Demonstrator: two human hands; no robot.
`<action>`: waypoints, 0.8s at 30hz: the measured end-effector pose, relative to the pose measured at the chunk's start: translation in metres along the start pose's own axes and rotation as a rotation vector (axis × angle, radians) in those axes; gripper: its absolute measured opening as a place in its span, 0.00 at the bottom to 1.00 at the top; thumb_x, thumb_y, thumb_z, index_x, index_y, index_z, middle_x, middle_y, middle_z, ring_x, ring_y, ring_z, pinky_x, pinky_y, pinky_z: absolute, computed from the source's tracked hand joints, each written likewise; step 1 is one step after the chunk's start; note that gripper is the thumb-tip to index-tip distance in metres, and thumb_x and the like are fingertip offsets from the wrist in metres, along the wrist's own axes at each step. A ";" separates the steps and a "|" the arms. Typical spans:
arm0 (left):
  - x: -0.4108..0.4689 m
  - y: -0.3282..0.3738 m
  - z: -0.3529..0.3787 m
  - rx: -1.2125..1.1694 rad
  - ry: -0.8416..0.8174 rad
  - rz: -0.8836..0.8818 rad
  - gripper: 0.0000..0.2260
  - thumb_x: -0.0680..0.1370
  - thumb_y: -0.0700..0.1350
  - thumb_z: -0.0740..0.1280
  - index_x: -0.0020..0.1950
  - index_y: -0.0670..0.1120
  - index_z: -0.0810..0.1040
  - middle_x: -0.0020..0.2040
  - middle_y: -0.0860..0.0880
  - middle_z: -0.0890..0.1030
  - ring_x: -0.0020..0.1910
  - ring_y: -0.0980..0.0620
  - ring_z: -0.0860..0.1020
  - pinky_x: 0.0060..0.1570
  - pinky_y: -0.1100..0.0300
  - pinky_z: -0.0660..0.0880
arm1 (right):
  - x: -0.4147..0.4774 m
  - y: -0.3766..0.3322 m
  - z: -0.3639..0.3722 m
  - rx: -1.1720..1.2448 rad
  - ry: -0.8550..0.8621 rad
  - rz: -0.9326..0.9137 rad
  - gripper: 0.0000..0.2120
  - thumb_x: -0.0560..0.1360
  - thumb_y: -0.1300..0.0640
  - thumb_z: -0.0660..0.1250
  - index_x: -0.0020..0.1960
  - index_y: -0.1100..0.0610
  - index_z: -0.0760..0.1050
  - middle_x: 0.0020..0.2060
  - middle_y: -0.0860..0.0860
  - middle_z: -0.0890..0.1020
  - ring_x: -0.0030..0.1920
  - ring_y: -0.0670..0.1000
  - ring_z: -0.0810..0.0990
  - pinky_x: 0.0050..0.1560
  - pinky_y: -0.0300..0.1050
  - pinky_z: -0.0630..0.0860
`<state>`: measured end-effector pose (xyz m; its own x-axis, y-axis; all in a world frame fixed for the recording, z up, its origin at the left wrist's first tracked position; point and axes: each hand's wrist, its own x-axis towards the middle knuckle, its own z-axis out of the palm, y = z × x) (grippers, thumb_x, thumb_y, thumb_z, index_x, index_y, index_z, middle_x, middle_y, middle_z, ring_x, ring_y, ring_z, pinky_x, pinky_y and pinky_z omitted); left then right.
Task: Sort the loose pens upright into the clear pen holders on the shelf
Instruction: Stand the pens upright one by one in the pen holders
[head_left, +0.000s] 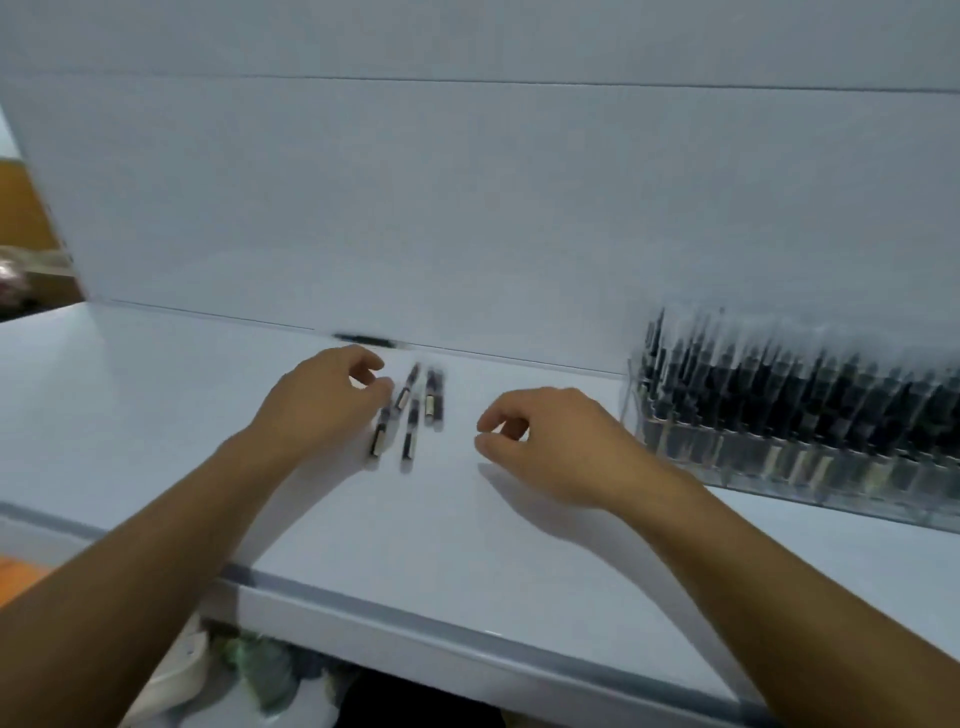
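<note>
white shelf (467, 545) + back wall (467, 208) | loose pens (415, 410) ctr | pen holder (779, 447) R | L hand (327, 400), R hand (550, 447) loose-curled, empty

Blurred loose pens (410, 415), pen holder (779, 470) cut off at right edge

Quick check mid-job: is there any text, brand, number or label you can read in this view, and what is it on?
No text is readable anywhere in this view.
loose pens: pale label patches on the barrels, too blurred to read.
clear pen holder: pale patches on the pens standing in it, too blurred to read.
shelf and back panel: plain, no markings visible.
</note>
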<state>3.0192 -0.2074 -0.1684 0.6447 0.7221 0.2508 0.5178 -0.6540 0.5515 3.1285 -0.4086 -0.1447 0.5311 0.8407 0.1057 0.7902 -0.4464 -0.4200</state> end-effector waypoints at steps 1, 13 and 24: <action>0.004 -0.004 -0.001 0.027 -0.031 -0.022 0.14 0.77 0.55 0.64 0.61 0.54 0.76 0.53 0.58 0.78 0.51 0.54 0.75 0.51 0.59 0.68 | 0.016 -0.004 0.008 0.006 0.019 0.005 0.07 0.77 0.46 0.63 0.51 0.44 0.79 0.48 0.42 0.82 0.51 0.49 0.78 0.55 0.47 0.75; 0.055 0.023 -0.010 0.276 -0.407 -0.199 0.21 0.75 0.61 0.66 0.39 0.42 0.75 0.36 0.48 0.81 0.31 0.52 0.80 0.38 0.62 0.78 | 0.099 -0.005 0.056 -0.029 0.087 0.148 0.14 0.75 0.43 0.63 0.39 0.53 0.71 0.36 0.51 0.76 0.41 0.56 0.76 0.38 0.44 0.69; 0.045 0.015 -0.024 0.333 -0.586 -0.196 0.15 0.72 0.53 0.74 0.49 0.43 0.80 0.39 0.51 0.82 0.34 0.55 0.82 0.35 0.67 0.78 | 0.095 0.003 0.047 0.009 0.072 0.132 0.14 0.71 0.49 0.66 0.32 0.55 0.68 0.31 0.50 0.74 0.36 0.54 0.75 0.32 0.43 0.67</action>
<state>3.0427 -0.1796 -0.1297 0.6705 0.6541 -0.3503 0.7396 -0.6264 0.2460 3.1671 -0.3155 -0.1788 0.6511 0.7505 0.1134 0.7092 -0.5484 -0.4430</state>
